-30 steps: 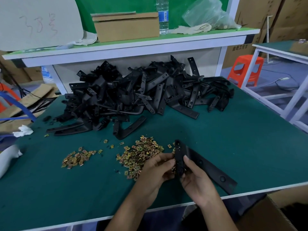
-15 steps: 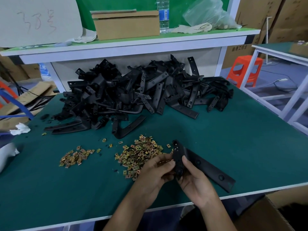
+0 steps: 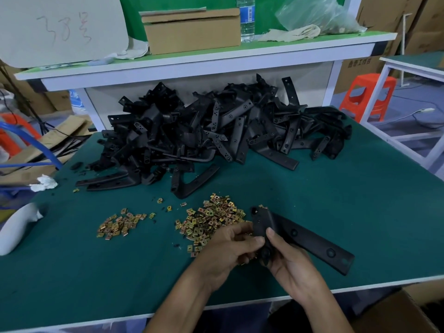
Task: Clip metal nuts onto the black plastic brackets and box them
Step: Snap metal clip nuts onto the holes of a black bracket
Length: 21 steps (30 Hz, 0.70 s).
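Right grip (image 3: pixel 286 258) (thumb on top) holds bracket (image 3: pixel 310 239).

Green table (image 3: pixel 360 212) carries bracket pile (image 3: pixel 204 131) and two nut heaps (image 3: pixel 211 219).

Black brackets (image 3: pixel 204 131), brass-gold nuts (image 3: pixel 211 219) (shiny), green table (image 3: pixel 360 212)

Even, diffuse indoor light, soft faint shadows on the green surface (image 3: pixel 360 212), no glare, wide-angle bowing at edges, slight overall softness
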Tool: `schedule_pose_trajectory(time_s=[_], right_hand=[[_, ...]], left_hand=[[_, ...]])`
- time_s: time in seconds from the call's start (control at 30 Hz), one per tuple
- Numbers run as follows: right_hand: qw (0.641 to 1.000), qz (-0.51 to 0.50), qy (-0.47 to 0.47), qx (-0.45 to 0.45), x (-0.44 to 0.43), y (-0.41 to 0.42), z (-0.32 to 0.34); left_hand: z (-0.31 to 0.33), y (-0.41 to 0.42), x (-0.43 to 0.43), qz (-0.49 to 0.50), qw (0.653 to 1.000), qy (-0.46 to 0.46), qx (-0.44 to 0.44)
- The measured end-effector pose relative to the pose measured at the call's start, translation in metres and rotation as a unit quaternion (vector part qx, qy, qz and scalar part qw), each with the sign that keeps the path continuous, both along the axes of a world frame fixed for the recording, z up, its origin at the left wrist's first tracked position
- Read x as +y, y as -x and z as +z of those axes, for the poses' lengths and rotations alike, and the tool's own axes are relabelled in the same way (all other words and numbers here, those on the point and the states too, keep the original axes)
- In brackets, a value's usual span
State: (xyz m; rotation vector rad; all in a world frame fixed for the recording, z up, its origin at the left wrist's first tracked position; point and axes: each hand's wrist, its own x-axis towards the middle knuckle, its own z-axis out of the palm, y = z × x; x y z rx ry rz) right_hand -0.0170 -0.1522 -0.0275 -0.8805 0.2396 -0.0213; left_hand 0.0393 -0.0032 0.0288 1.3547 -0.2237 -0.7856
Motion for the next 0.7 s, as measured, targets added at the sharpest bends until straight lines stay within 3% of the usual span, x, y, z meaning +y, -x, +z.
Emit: schedule_pose_trajectory(time_s=[0.23,0.33,0.47,0.57,0.7], right_hand=[[0.999,0.007,-0.045,-0.006,0.0,-0.001,0.004],[0.994,-0.002,-0.106,-0.01,-0.001,0.001,0.0],[0.991,0.007,-0.13,-0.026,-0.002,0.001,0.0],[0.988,0.023,-0.144,-0.044,-0.003,0.001,0.002],[0.985,0.017,-0.162,-0.051,-0.003,0.0,-0.001]], left_hand=[[-0.007,0.007,-0.011,0.057,0.998,0.028,0.01],[-0.009,0.015,-0.019,0.089,0.991,-0.034,-0.091],[-0.01,0.022,-0.029,0.146,0.933,-0.179,-0.275],[-0.011,0.024,-0.031,0.162,0.906,-0.227,-0.319],[-0.014,0.025,-0.035,0.181,0.901,-0.244,-0.31]])
